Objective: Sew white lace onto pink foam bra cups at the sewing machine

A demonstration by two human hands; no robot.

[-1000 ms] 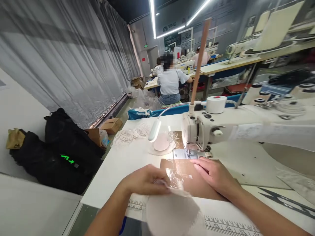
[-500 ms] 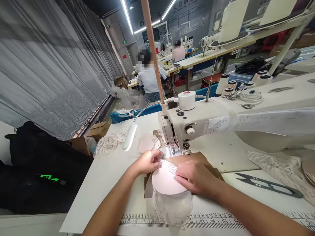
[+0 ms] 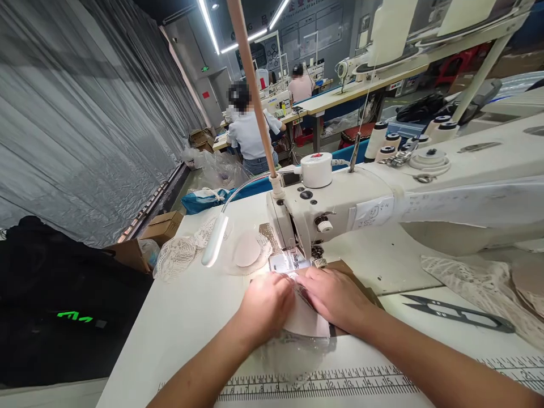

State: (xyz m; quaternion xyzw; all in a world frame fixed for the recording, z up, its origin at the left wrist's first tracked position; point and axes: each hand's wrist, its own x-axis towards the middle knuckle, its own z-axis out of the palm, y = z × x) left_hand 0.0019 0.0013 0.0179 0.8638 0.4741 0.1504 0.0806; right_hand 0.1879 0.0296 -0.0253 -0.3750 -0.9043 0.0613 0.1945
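Note:
Just in front of the needle area of a white sewing machine [image 3: 293, 221], a pale pink bra cup piece [image 3: 306, 320] with lace lies under both hands. My left hand [image 3: 268, 305] is closed, its curled fingers gripping the cup's left side near the top; the fingertips are partly hidden. Opposite it, my right hand [image 3: 335, 296] has its bent fingers closed on the upper right edge of the same piece. Sheer lace [image 3: 297, 357] hangs from the cup toward me over the table. Beneath the work shows a brown card-like sheet [image 3: 342, 268].
Thread snips [image 3: 459, 313] lie on the right, near more lace [image 3: 467, 275]. A lit lamp [image 3: 216, 241] bends over the table's left part, by another round cup [image 3: 247, 249] and loose lace [image 3: 178, 256]. A printed ruler [image 3: 323, 385] runs along the front. Two people sit at machines behind.
My left hand has moved right and over the cup, covering its left side. The cup is now folded or tilted between the hands. My right hand's fingers have shifted up toward the needle. The view shifted slightly.

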